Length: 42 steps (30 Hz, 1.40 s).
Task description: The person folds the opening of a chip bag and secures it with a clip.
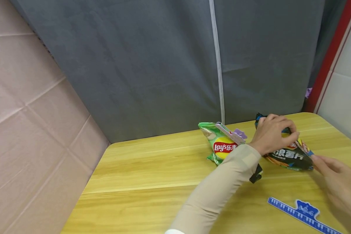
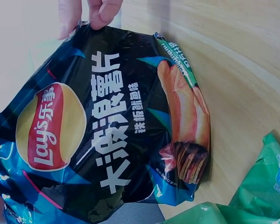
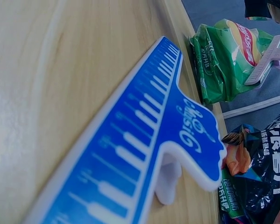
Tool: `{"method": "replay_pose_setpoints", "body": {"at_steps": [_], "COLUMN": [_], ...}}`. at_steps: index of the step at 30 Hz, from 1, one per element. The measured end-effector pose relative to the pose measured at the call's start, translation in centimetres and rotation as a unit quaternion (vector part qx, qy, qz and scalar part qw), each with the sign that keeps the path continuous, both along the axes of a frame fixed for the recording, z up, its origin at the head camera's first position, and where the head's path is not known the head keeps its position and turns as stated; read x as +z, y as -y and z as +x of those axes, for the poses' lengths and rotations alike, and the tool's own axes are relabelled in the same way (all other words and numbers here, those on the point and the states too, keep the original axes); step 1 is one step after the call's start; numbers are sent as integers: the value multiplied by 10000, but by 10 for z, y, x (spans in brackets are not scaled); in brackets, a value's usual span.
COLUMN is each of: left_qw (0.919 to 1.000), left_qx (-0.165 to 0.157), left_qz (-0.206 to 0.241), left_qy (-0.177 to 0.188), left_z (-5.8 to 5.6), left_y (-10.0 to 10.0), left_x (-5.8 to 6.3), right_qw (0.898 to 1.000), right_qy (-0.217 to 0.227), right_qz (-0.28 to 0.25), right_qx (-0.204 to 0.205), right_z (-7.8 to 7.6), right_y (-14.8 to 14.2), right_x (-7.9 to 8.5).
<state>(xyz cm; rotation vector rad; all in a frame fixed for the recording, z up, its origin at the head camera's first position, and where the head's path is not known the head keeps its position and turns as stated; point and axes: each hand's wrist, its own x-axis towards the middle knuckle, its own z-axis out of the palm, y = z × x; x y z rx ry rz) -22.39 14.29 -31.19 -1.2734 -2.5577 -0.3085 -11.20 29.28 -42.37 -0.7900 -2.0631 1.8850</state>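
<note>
Both hands are on a black Lay's chip bag (image 1: pixel 289 157) at the right of the table in the head view. My left hand (image 1: pixel 273 131) reaches over it and grips its upper part, fingers curled at the edge. With thumb and fingers, my right hand (image 1: pixel 339 178) pinches the bag's right corner. In the left wrist view the bag's printed front (image 2: pixel 116 126) shows large, with right fingertips (image 2: pixel 102 11) at one corner. Nearer the front lies a blue piano-key clip (image 1: pixel 305 213), with "Music" lettering visible in the right wrist view.
A green Lay's bag (image 1: pixel 219 143) with a lilac clip (image 1: pixel 231 134) on its edge stands left of the black bag, partly behind my left sleeve (image 1: pixel 213 191). A grey curtain (image 1: pixel 163 71) hangs along the table's far edge. Pale walls flank the wooden table (image 1: pixel 140 175).
</note>
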Motion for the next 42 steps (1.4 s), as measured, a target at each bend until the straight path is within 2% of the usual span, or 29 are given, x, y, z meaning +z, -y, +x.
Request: {"method": "replay_pose_setpoints", "body": {"at_steps": [3, 10, 13, 19, 29, 36, 42], "left_qw": [9999, 9994, 9993, 9995, 9997, 9998, 9999], "left_qx": [-22, 6, 34, 0, -130, -118, -52], "left_qz": [-18, -132, -160, -137, -133, -128, -108], "left_qy": [-123, -304, -331, -294, -158, -79, 4], "left_z": [0, 1, 1, 1, 0, -1, 0], "left_y": [0, -1, -1, 0, 0, -1, 0], "left_x": [0, 0, 0, 2, 1, 0, 1], "right_qw": [9998, 9962, 9971, 9997, 9995, 9990, 9996], "right_qy": [113, 718, 593, 165, 173, 160, 18], "right_qz": [129, 428, 413, 21, 42, 327, 143], "right_qx": [-45, -255, -219, -205, -253, -278, -250], "right_z": [0, -3, -2, -1, -2, -3, -3], "right_y": [0, 3, 4, 2, 1, 1, 0], "right_x": [-1, 3, 4, 3, 1, 0, 0]}}
